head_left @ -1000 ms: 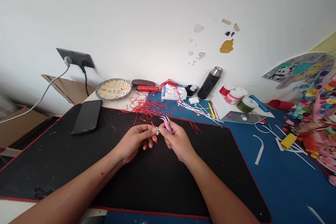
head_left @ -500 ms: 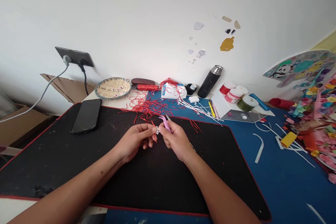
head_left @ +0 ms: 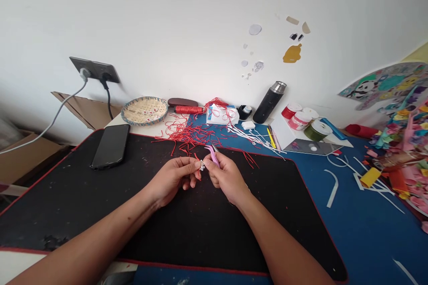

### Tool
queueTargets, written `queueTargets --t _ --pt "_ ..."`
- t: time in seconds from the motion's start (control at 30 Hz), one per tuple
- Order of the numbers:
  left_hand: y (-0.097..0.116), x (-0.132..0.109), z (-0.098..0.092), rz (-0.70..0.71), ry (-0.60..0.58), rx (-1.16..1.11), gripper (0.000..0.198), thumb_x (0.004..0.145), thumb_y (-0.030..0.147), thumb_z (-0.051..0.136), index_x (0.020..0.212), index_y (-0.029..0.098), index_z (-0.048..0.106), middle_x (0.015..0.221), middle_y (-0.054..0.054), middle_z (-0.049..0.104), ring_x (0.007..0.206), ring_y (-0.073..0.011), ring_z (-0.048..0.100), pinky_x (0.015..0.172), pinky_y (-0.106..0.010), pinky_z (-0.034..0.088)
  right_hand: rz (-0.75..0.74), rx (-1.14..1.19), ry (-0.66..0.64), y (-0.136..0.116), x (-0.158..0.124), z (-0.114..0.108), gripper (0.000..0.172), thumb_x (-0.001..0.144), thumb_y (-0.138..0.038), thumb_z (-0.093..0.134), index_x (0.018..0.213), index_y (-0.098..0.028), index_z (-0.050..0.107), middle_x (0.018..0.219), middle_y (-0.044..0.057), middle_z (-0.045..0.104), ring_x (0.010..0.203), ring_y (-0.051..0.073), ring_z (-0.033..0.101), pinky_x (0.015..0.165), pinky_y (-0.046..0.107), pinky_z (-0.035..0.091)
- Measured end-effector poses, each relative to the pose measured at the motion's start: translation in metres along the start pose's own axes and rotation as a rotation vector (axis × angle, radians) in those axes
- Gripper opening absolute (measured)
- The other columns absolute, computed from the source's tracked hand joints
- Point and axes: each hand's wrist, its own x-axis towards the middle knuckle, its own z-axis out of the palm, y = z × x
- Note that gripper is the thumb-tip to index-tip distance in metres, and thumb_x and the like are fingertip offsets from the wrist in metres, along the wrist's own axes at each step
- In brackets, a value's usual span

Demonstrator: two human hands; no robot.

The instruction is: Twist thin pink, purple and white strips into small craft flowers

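My left hand (head_left: 172, 181) pinches a small white paper flower (head_left: 202, 165) on a thin red stem, holding it above the black desk mat (head_left: 67, 200). My right hand (head_left: 227, 177) grips a pair of pink tweezers (head_left: 213, 155), their tips pointing up and away near the flower. The flower and the tweezer tips nearly touch; the exact contact is too small to tell. Both hands hang over the mat's far half. Loose red cords (head_left: 189, 137) lie in a tangle just beyond my fingers.
A black phone (head_left: 110, 146) lies on the mat's left. Along the wall stand a woven bamboo tray (head_left: 144, 111), a red thread spool (head_left: 189, 109), a black thermos (head_left: 268, 102) and paint jars (head_left: 299, 120). White strips (head_left: 332, 188) and coloured paper crafts (head_left: 404, 160) cover the blue mat at right.
My hands have barely moved. The whole view has shifted slightly as my head turned, and the tweezers sit a little closer to the flower.
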Motion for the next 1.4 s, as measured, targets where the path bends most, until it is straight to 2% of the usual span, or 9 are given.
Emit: queueTargets --t 0.4,0.63,0.9,1.07,1.4 --pt "-0.0009 0.0013 0.0002 -0.004 -0.003 -0.019 0.034 0.075 0.044 0.086 0.068 0.015 0.07 0.064 -0.002 0.066 0.049 -0.0085 0.053 0.043 -0.02 0.031 -0.022 -0.067 -0.013 0.0041 0.0009 -0.0031 0.034 0.09 -0.052 0.069 0.09 -0.021 0.054 0.057 -0.012 0.033 0.043 0.006 0.022 0.04 0.02 0.017" --pt "-0.0008 0.0008 0.0008 0.007 0.014 0.013 0.035 0.075 0.044 0.086 0.068 0.015 0.069 0.064 -0.002 0.067 0.049 -0.0088 0.052 0.043 -0.021 0.03 -0.065 -0.201 0.047 0.0081 0.0008 -0.0076 0.033 0.091 -0.054 0.067 0.092 -0.022 0.058 0.059 -0.009 0.037 0.046 0.008 0.026 0.043 0.022 0.02" --pt "-0.0001 -0.0009 0.0037 0.066 0.045 0.032 0.033 0.078 0.044 0.084 0.073 0.015 0.07 0.069 -0.002 0.069 0.051 -0.0098 0.054 0.044 -0.021 0.032 -0.015 -0.035 0.042 0.0025 -0.0008 -0.0006 0.037 0.088 -0.055 0.07 0.09 -0.022 0.055 0.056 -0.012 0.03 0.043 0.006 0.019 0.04 0.02 0.015" --pt "-0.0011 0.0007 0.0022 0.115 0.075 0.036 0.032 0.08 0.045 0.082 0.08 0.015 0.07 0.076 -0.004 0.073 0.053 -0.0102 0.057 0.044 -0.021 0.034 -0.002 -0.046 0.02 0.0025 -0.0004 -0.0013 0.037 0.089 -0.055 0.07 0.092 -0.021 0.055 0.057 -0.012 0.033 0.043 0.005 0.02 0.039 0.019 0.014" --pt "-0.0005 0.0007 0.0038 0.141 0.09 0.115 0.037 0.079 0.049 0.082 0.082 0.015 0.068 0.077 -0.005 0.075 0.051 -0.0106 0.059 0.044 -0.021 0.036 0.004 -0.081 0.033 0.0066 0.0014 -0.0018 0.036 0.088 -0.053 0.07 0.091 -0.02 0.055 0.061 -0.009 0.044 0.043 0.005 0.024 0.039 0.018 0.015"
